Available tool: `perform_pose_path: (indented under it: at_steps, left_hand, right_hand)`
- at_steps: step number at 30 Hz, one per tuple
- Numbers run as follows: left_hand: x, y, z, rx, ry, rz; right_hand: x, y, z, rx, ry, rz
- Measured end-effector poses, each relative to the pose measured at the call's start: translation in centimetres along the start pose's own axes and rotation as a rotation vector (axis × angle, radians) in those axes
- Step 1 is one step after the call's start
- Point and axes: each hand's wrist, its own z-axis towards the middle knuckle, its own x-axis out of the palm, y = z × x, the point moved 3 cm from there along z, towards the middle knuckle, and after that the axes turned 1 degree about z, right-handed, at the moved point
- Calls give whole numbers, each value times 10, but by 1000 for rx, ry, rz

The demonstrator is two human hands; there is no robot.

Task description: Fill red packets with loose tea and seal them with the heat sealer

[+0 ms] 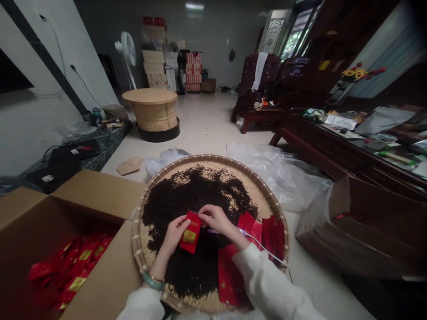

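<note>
1. While set nearest, at lower left: open carton [106, 271], cardboard, with a heap of red-and-gold packets [80, 266] inside.
2. At lower right, inside the near part of the round woven tray [136, 240]: flat red pouches [228, 275], thin and smooth-looking; probably apt to slide over one another.
3. Above the middle of the tray: red packet [190, 233], small, gold label on front, tilted, top edge away from the wearer. Held at its left side by left hand [174, 234], thumb on front. At the top right corner: right hand [216, 218], thumb and finger drawn together; pinching firmly or merely touching, cannot tell.
4. Handling, by judgement: light, flexible, likely slippery along the glossy face; hard to tear by holding, easy to crease. Best taken by both side edges near the top, thumb in front and fingers behind; not to be squeezed at the middle. Full or unfilled, cannot tell.
5. Under the right wrist: purple tool [243, 231], partly hidden, with white cord trailing over the rim.
6. Across the tray: dark shreds [196, 191], loose, dry-looking, probably brittle.
7. Beyond: clear plastic sheet [263, 171], crumpled on the floor; round table [150, 94]; white fan [128, 49]; stacked boxes [153, 66] at the back wall.
</note>
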Motion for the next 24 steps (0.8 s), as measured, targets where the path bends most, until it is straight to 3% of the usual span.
perform_pose_path:
  at_steps: [2,4,6,7,8,10,13,17,20,24]
  left_hand:
    - [1,-1,-1,-55,47,-67]
    - [2,-3,-3,-68,37,-133]
    - [3,-5,-5,-79,-11,-177]
    - [4,-7,-5,-82,-37,-189]
    - [5,-8,-6,-81,-62,-194]
    - [8,-12,-7,-69,-94,-191]
    - [13,-16,-8,-67,-92,-192]
    - [19,-17,-12,-112,-81,-263]
    - [21,-17,-13,-127,-76,-286]
    - [22,-16,-12,-132,16,-202]
  right_hand:
    - [-6,-8,5,63,-11,148]
    - [-16,-11,8,35,-189,192]
    - [-24,-11,7,-42,-400,116]
    - [-24,-10,5,-73,-445,52]
    - [-22,-10,2,-88,-427,-11]
    - [-9,-12,-1,-65,-258,-75]
    - [10,-21,-6,27,-92,53]
    - [16,-33,-5,177,-102,296]
    - [14,-34,-5,206,-101,357]
    - [14,-33,-9,223,-97,394]
